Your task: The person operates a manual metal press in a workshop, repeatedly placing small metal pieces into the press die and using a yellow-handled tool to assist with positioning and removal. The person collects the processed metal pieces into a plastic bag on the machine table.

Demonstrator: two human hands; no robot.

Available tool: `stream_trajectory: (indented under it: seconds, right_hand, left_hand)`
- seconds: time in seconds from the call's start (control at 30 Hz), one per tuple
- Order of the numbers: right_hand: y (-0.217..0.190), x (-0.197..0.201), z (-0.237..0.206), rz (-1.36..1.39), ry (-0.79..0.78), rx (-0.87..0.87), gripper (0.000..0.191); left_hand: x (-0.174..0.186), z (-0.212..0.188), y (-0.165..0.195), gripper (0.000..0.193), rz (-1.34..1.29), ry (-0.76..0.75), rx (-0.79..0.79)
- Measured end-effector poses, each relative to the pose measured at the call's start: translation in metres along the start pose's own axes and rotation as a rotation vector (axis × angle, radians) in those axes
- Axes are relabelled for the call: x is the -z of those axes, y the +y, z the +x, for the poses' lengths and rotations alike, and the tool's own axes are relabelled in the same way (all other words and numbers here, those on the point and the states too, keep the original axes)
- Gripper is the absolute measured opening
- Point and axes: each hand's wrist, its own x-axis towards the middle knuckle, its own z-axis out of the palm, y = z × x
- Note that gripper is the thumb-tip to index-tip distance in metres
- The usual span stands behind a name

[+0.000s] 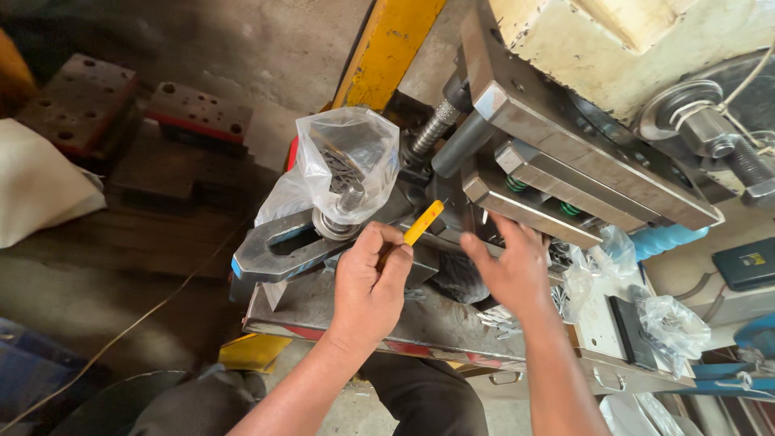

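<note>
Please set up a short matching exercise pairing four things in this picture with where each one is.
Things:
1. yellow stick
2. clear plastic bag
3. right hand
4. black case

Places:
A. at the far right edge
B. held in the left hand
C. over the bolt of the steel clamp
D. reaching under the press tooling

Pairs: 1-B, 2-C, 3-D, 4-A

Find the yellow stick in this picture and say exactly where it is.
The yellow stick is in the left hand, near the middle of the head view, pointing up and right toward the press, just below the plastic bag.
</note>
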Motion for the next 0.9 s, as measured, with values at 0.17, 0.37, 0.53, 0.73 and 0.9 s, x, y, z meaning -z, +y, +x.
stream_trajectory:
  seconds: [0.17, 0.37, 0.53, 0.73, 0.9]
  right_hand:
    - [0.016, -0.009, 0.023, -0.013, -0.282, -0.271, 0.055]
    - [0.025, -0.024, 0.022, -0.126, -0.317, -0.332, 0.074]
    - [0.017, -0.029, 0.018, -0.259, -0.246, -0.177, 0.076]
    - [0.002, -0.019, 0.027, -0.163, -0.304, -0.257, 0.073]
    - [-0.011, -0.02, 0.038, -0.21, -0.294, -0.274, 0.065]
  left_hand:
    - [-0.001, 0.0, 0.001, 0.006, -0.004, 0.001, 0.021]
    - [-0.002, 0.001, 0.001, 0.005, -0.021, -0.011, 0.011]
    - [-0.002, 0.001, 0.002, 0.005, 0.005, -0.004, -0.016]
    - [-0.002, 0.001, 0.001, 0.005, 0.008, -0.008, 0.013]
    - [-0.003, 0.001, 0.002, 0.005, 0.003, -0.007, -0.007]
